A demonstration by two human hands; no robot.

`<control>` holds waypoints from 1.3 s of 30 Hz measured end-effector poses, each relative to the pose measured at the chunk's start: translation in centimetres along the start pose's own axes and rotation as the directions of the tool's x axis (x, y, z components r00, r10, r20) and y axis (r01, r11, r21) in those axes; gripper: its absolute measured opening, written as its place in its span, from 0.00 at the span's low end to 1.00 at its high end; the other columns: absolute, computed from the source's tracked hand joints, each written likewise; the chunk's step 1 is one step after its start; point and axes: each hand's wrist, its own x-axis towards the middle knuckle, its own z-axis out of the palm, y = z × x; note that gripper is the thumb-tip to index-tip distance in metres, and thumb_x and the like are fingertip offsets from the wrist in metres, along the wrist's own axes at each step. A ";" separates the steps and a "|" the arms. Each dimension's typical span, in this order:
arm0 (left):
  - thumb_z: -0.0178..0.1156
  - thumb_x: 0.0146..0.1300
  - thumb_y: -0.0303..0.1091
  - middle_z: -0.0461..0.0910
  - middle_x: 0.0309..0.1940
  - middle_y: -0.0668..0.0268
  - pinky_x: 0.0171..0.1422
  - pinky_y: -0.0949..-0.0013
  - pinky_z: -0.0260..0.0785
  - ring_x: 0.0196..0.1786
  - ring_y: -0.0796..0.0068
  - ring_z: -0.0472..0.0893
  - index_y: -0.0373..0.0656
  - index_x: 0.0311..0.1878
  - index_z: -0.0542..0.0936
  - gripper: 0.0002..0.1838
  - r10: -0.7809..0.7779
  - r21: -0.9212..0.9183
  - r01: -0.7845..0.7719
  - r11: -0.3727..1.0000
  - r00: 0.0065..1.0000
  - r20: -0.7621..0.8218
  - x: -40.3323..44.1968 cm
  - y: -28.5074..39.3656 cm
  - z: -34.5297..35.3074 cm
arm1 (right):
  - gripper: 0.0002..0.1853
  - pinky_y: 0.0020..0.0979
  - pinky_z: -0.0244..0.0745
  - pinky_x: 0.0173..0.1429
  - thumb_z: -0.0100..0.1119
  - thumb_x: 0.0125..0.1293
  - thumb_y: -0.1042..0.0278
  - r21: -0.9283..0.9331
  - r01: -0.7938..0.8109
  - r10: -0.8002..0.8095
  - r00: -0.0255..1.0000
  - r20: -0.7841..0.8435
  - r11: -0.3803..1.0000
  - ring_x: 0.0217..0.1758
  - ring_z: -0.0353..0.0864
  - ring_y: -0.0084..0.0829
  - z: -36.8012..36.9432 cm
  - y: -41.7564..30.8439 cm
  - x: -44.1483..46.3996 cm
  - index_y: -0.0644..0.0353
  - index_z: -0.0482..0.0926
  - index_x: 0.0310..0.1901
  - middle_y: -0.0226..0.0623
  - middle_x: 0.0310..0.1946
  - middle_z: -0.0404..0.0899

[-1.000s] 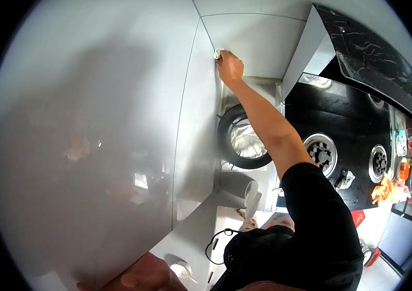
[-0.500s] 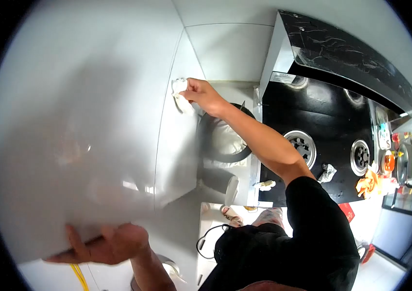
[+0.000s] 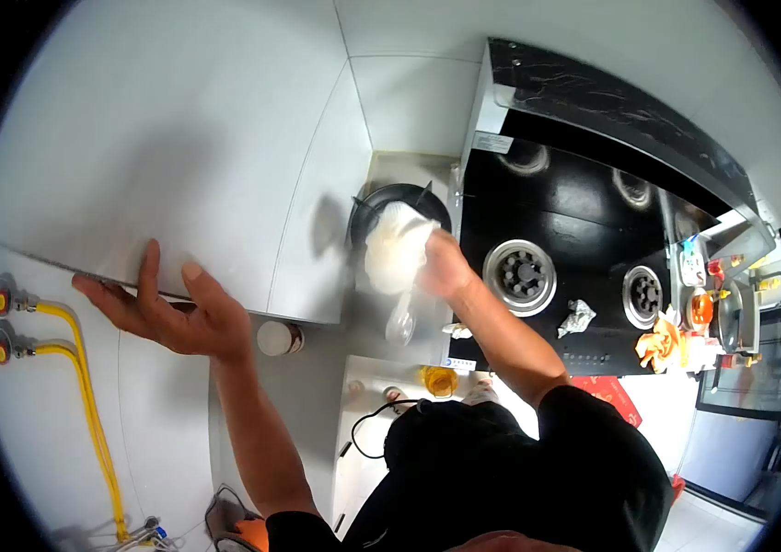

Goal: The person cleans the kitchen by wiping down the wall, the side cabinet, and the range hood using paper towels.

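Spread wide, my left hand [image 3: 174, 313] is at the lower edge of the white panel [image 3: 197, 156], well left of the black cooktop [image 3: 565, 230], with a white jar [image 3: 277, 339] between hand and cooktop. Just left of the cooktop, a black ring [image 3: 395, 192] lies partly hidden behind the white cloth [image 3: 397, 253], which my blurred right hand [image 3: 445, 267] grips by its right side. Crumpled foil [image 3: 578, 317] sits between the cooktop's burners, and an orange cloth [image 3: 662, 344] at its right end.
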 end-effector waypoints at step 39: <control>0.60 0.60 0.27 0.83 0.39 0.50 0.51 0.52 0.73 0.45 0.46 0.81 0.35 0.44 0.82 0.11 -0.656 -0.467 0.803 0.370 0.582 0.481 -9.7 21.5 37.1 | 0.35 0.50 0.49 0.81 0.55 0.73 0.41 0.333 -0.194 0.173 0.565 0.807 -0.923 0.82 0.52 0.42 6.0 -50.6 11.2 0.40 0.60 0.77 0.34 0.80 0.54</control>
